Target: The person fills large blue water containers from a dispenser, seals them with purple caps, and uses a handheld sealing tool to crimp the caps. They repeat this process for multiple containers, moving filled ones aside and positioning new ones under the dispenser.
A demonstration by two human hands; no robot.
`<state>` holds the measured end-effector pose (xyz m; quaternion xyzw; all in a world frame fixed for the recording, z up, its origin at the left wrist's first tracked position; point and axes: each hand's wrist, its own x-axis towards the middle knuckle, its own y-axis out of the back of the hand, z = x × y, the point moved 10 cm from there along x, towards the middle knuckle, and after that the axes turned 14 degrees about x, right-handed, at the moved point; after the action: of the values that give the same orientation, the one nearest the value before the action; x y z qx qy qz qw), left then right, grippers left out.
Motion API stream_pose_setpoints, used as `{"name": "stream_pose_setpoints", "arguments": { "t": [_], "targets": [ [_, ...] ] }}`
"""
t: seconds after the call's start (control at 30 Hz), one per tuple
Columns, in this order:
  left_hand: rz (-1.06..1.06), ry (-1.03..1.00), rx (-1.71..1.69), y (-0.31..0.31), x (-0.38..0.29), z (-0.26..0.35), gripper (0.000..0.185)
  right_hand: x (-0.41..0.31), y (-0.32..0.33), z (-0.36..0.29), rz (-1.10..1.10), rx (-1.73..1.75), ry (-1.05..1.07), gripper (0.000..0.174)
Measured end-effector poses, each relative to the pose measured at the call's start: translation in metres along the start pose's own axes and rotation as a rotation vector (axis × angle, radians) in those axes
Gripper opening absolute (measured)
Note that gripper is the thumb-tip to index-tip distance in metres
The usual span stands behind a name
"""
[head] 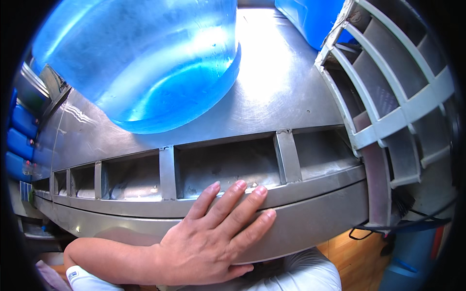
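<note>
My left hand (214,232) lies palm down with its fingers spread across the stainless-steel front edge (131,209) of a metal worktable (262,105). Its fingertips reach the lip of a slotted channel (225,163) divided by upright bars, and nothing is in its grasp. Beyond the channel, a large translucent blue plastic container (174,83) stands on the steel top, with some drops on its wall. Its upper part is cut off by the picture's edge. My right hand is out of view.
A light metal rack with open compartments (397,109) rises at the right end. Behind it is another blue plastic item (305,18). Several blue containers (22,140) line the far left. A black cable (418,220) hangs at lower right, above wood-look flooring (358,251).
</note>
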<state>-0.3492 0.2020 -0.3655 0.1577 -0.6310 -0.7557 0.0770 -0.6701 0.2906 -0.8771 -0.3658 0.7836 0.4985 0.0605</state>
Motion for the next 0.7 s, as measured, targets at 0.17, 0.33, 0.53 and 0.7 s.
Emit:
{"name": "stream_pose_setpoints", "arguments": {
  "t": [0.17,0.33,0.53,0.7],
  "targets": [
    [-0.084,0.066,-0.014,-0.006,0.002,-0.007,0.084,0.008,0.022,-0.006,-0.008,-0.134,0.031,0.031],
    [-0.051,0.063,-0.02,-0.002,0.0,-0.007,0.075,0.004,0.027,-0.011,-0.019,-0.201,0.052,0.031],
    [0.025,0.072,-0.038,0.002,0.0,-0.007,0.061,0.003,0.028,-0.009,-0.028,-0.254,0.084,0.03],
    [0.002,0.072,-0.024,-0.002,0.0,-0.005,0.066,0.002,0.033,-0.006,-0.041,-0.287,0.096,0.03]
  ]
}}
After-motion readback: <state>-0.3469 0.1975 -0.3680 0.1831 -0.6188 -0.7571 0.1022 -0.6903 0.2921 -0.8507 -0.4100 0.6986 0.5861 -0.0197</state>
